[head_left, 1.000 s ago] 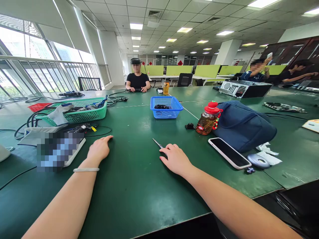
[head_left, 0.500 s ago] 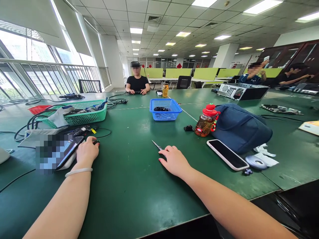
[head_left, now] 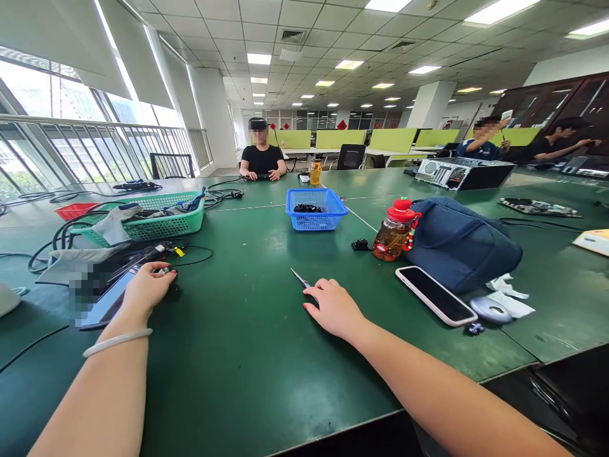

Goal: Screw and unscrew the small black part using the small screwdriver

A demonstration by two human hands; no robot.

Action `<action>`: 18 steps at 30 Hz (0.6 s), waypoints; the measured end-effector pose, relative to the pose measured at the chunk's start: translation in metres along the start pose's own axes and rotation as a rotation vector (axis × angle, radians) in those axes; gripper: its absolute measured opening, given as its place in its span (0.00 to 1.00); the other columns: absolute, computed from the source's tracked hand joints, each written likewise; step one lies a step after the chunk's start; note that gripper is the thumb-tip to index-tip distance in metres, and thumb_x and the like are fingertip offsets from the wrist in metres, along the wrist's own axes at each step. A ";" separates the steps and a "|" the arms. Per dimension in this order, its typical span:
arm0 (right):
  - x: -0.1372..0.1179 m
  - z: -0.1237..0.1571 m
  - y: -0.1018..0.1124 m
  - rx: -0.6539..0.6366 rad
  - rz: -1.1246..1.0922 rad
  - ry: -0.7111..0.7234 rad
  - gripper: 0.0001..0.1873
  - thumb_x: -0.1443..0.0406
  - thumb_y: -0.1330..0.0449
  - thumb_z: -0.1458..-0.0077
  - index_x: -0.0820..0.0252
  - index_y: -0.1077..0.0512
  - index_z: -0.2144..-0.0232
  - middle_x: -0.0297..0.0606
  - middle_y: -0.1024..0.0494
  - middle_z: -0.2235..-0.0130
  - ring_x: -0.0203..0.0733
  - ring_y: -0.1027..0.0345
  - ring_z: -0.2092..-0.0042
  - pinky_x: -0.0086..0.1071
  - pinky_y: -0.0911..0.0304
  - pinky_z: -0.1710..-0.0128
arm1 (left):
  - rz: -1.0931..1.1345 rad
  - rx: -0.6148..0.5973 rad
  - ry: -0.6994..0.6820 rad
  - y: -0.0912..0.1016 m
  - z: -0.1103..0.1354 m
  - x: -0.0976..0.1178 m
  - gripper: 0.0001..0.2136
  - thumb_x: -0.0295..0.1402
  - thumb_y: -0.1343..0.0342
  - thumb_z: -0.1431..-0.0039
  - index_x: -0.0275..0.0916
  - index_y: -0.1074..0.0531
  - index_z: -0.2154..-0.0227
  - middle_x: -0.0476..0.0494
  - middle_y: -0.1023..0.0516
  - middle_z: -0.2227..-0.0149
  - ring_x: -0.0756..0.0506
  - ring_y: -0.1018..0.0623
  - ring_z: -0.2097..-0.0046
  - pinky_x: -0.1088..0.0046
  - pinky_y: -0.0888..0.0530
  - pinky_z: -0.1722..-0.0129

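My right hand (head_left: 335, 308) rests on the green table with its fingers closed round a slim pointed metal tool (head_left: 299, 278). The tool's tip points away to the left, and its rear end is hidden under my palm. Thumb and fingers of my left hand (head_left: 148, 292) pinch a small dark and grey part (head_left: 164, 271), too small to name and partly covered. This hand hovers in front of a tablet-like screen (head_left: 107, 304). Behind it lie black cables with a yellow tag (head_left: 179, 251).
A green basket (head_left: 190, 222) with gloves stands at the left, a blue basket (head_left: 316, 222) in the middle. To the right are a jar with a red lid (head_left: 387, 241), a navy bag (head_left: 466, 244) and a phone (head_left: 435, 295). A person (head_left: 261, 155) sits opposite.
My left hand has moved a little left and lifted, with the small part now between its fingers. My right hand and the pointed tool have stayed in place.
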State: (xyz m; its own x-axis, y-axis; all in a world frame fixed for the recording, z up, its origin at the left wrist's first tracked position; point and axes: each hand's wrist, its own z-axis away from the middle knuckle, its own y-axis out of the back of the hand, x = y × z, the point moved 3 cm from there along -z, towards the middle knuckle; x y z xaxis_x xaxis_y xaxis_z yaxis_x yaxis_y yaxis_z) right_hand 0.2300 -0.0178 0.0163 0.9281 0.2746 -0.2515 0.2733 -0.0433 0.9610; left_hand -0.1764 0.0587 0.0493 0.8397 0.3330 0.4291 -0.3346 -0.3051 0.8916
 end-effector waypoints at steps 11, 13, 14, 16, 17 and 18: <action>-0.001 0.000 0.000 0.006 0.003 -0.002 0.18 0.58 0.43 0.39 0.54 0.25 0.49 0.43 0.26 0.53 0.47 0.34 0.52 0.39 0.36 0.52 | -0.352 -0.159 -0.157 0.014 0.005 0.001 0.17 0.34 0.49 0.43 0.43 0.28 0.51 0.43 0.19 0.54 0.42 0.21 0.55 0.70 0.29 0.60; -0.001 0.000 0.000 0.005 0.003 -0.004 0.18 0.58 0.43 0.39 0.54 0.26 0.48 0.43 0.26 0.52 0.47 0.34 0.52 0.39 0.36 0.51 | -0.405 -0.190 -0.155 0.011 0.004 0.000 0.19 0.39 0.49 0.41 0.45 0.28 0.48 0.42 0.19 0.55 0.40 0.21 0.54 0.68 0.28 0.59; -0.001 0.000 0.000 0.004 0.003 -0.006 0.18 0.58 0.43 0.39 0.54 0.26 0.48 0.43 0.26 0.52 0.47 0.34 0.52 0.39 0.36 0.51 | -0.433 -0.195 -0.145 0.010 0.004 -0.001 0.20 0.42 0.50 0.41 0.44 0.28 0.47 0.40 0.19 0.55 0.38 0.21 0.54 0.67 0.28 0.59; -0.001 0.000 0.001 0.002 0.005 -0.007 0.18 0.58 0.44 0.39 0.54 0.26 0.48 0.43 0.26 0.52 0.47 0.34 0.52 0.39 0.36 0.51 | -0.474 -0.190 -0.128 0.009 0.004 -0.001 0.23 0.45 0.52 0.40 0.43 0.29 0.45 0.37 0.19 0.53 0.36 0.22 0.52 0.65 0.28 0.59; -0.002 0.000 0.001 0.000 0.006 -0.006 0.18 0.58 0.44 0.39 0.54 0.26 0.48 0.43 0.26 0.52 0.47 0.34 0.52 0.39 0.36 0.51 | -0.487 -0.187 -0.125 0.009 0.004 -0.001 0.24 0.45 0.53 0.39 0.42 0.29 0.44 0.36 0.20 0.53 0.36 0.22 0.52 0.64 0.28 0.58; -0.001 0.000 0.001 0.000 0.008 -0.006 0.18 0.58 0.44 0.39 0.54 0.26 0.48 0.43 0.26 0.52 0.47 0.34 0.52 0.39 0.36 0.51 | -0.497 -0.185 -0.125 0.009 0.004 -0.001 0.24 0.45 0.54 0.39 0.42 0.30 0.44 0.35 0.20 0.52 0.35 0.22 0.51 0.64 0.28 0.57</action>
State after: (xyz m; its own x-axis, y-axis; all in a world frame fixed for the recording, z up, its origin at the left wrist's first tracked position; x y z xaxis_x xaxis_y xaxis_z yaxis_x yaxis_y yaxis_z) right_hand 0.2290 -0.0187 0.0176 0.9317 0.2682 -0.2449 0.2660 -0.0451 0.9629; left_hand -0.1783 0.0524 0.0563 0.9564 0.2856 -0.0614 0.0558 0.0278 0.9981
